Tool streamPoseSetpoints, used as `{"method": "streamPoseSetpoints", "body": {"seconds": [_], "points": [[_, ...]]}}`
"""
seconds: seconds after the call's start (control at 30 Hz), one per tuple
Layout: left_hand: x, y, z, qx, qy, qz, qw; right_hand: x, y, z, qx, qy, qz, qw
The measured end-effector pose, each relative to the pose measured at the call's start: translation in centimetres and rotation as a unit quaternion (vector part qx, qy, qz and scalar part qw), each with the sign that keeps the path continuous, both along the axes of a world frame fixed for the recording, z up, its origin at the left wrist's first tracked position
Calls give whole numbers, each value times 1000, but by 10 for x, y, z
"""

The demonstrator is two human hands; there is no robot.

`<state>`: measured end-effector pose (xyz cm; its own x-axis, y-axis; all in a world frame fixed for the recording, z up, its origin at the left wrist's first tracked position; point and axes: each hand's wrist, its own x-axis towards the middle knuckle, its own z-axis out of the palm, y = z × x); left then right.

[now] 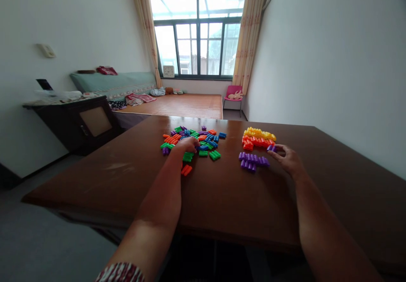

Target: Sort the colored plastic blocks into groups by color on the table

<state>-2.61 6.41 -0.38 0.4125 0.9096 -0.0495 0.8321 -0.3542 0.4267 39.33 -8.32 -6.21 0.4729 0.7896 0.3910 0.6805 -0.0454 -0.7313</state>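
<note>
My right hand [289, 160] pinches a small purple plastic piece [272, 148] between thumb and fingers. It is at the right end of a purple group [253, 159] of ribbed pieces laid side by side. Behind that group lie a row of orange pieces [258, 141] and a row of yellow pieces [260, 133]. My left hand [188, 145] reaches into a mixed heap of pieces, its fingers curled down; what they grip, if anything, is hidden. Around it are green pieces [215, 155], blue pieces [222, 135] and loose orange pieces [186, 170].
Everything lies on a brown wooden table [218, 197] with a glossy top. Beyond it are a low bed [190, 104], a pink chair [233, 91] and a window. To the left stands a dark cabinet [91, 121] with items on top.
</note>
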Motion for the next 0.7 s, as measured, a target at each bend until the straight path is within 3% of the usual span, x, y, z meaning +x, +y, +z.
{"method": "streamPoseSetpoints", "body": {"seconds": [0.3, 0.47, 0.53, 0.7], "points": [[4, 8, -10, 84, 76, 110, 988, 8, -3, 0, -42, 36, 41, 998], [12, 12, -6, 172, -12, 118, 978, 0, -8, 6, -54, 69, 103, 991], [23, 9, -1, 173, -101, 97, 975, -5, -9, 8, -66, 84, 125, 986], [75, -20, 3, 102, -316, -71, 941, -17, -10, 11, -104, 99, 169, 975]]}}
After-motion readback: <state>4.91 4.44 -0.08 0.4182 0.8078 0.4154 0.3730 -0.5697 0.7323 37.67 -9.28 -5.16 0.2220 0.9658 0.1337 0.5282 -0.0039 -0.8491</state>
